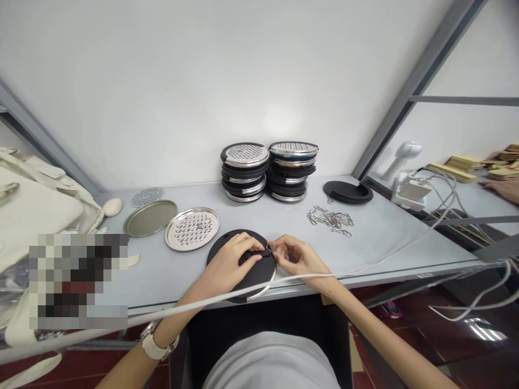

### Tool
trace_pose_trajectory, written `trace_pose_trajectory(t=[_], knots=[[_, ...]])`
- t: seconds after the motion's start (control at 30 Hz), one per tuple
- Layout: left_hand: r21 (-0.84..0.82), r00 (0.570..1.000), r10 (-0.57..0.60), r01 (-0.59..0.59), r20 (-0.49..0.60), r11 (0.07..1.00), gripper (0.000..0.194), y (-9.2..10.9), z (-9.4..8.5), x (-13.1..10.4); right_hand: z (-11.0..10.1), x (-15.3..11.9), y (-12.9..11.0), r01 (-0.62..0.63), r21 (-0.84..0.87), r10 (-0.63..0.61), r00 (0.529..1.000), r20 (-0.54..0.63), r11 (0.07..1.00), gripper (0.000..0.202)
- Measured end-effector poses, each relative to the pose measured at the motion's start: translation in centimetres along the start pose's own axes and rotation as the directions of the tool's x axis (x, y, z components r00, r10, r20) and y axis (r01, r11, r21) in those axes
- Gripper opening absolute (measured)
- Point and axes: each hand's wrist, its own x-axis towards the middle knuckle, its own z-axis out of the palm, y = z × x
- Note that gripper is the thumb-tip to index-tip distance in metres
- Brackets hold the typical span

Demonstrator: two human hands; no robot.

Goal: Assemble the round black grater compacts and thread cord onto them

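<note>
On the table's front part lies a black round disc [259, 274] with a silver rim showing along its lower right. My left hand [229, 260] rests on top of it, fingers bent and thumb holding it around a dark strip near the middle. At the disc's upper right edge, my right hand [298, 256] pinches a small metal clip [270, 248] between thumb and fingers. The fingertips partly hide the clip. Left of the disc is a round silver grater plate [192, 229] with raised holes. Several loose metal clips [332, 219] lie in a heap farther right.
Two stacks of black-rimmed grater discs, the left stack [245, 173] and right stack [292, 172], stand by the wall. An olive round plate [150, 218] lies left, a black ring-like cover [347, 192] right. A white cable [227, 296] crosses in front over both forearms.
</note>
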Motion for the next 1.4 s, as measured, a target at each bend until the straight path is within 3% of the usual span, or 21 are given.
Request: trace_pose_trajectory(t=[0.33, 0.6, 0.83, 1.1, 1.4], knots=[[0.010, 1.000, -0.014, 0.014, 0.008, 1.000, 0.014, 0.1, 0.0, 0.0, -0.2, 0.3, 0.3, -0.058, 0.113, 0.057, 0.998, 0.013, 0.992, 0.025], [0.016, 1.000, -0.010, 0.010, 0.003, 1.000, 0.015, 0.2, 0.0, 0.0, -0.1, 0.2, -0.7, -0.062, -0.098, 0.060, 0.998, -0.027, 0.993, 0.020], [0.018, 1.000, -0.011, 0.011, 0.008, 1.000, 0.015, 0.2, -0.1, 0.0, 0.3, 0.3, -1.0, -0.040, -0.157, 0.039, 0.999, -0.009, 0.987, 0.011], [-0.002, 1.000, -0.020, 0.020, -0.001, 1.000, 0.014, 0.3, 0.0, 0.2, -0.2, 0.6, -1.5, 0.002, -0.344, 0.035, 0.994, 0.101, 0.939, 0.024], [-0.017, 1.000, -0.018, 0.018, -0.017, 1.000, 0.012, 0.1, 0.2, 0.2, -0.1, 0.4, -1.3, 0.010, -0.444, 0.043, 0.993, 0.109, 0.896, 0.030]])
